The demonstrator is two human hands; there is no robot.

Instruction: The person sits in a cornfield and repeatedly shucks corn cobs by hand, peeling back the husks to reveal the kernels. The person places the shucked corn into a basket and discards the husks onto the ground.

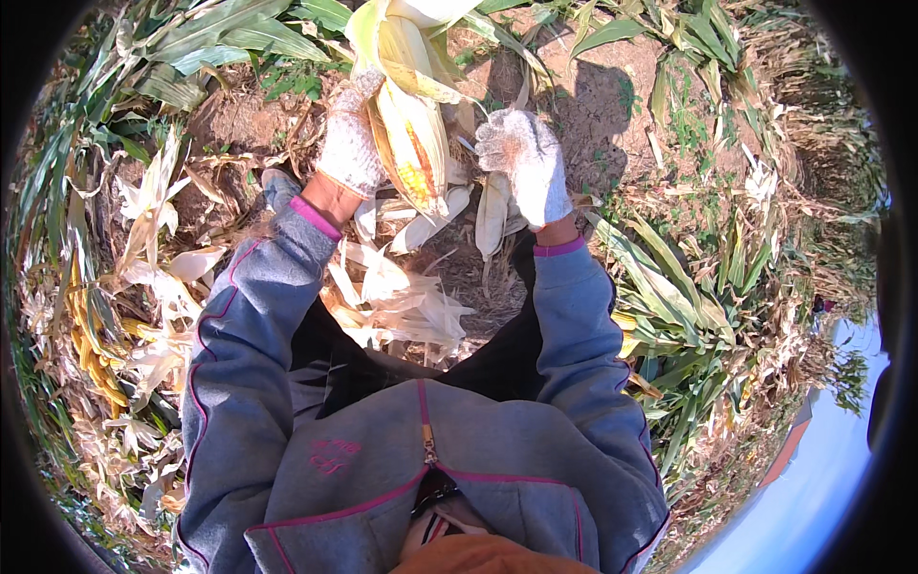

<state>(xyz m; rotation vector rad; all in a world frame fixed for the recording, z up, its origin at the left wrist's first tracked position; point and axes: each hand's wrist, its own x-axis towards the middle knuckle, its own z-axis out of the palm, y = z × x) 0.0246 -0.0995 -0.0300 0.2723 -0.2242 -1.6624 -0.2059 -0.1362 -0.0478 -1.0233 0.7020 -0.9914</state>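
Note:
My left hand [350, 140], in a white knit glove, grips an ear of corn [417, 168] along its left side. Pale husk still wraps much of this ear, and yellow and reddish kernels show through a gap near its lower end. Broad husk leaves [409, 50] spread from the upper end. To the right of the ear is my right hand [523, 161], also gloved, with its fingers curled inward. A thin husk strip lies close to those fingertips; whether they pinch it is hidden. Several ears in pale husk [493, 215] lie on the ground below the hands.
Loose dry husks [401, 301] lie between my legs. Bare yellow corn ears [93, 359] are heaped among husks on the left. Green and drying corn stalks [667, 287] lie on the right. Brown soil [595, 79] shows ahead, crossed by a shadow.

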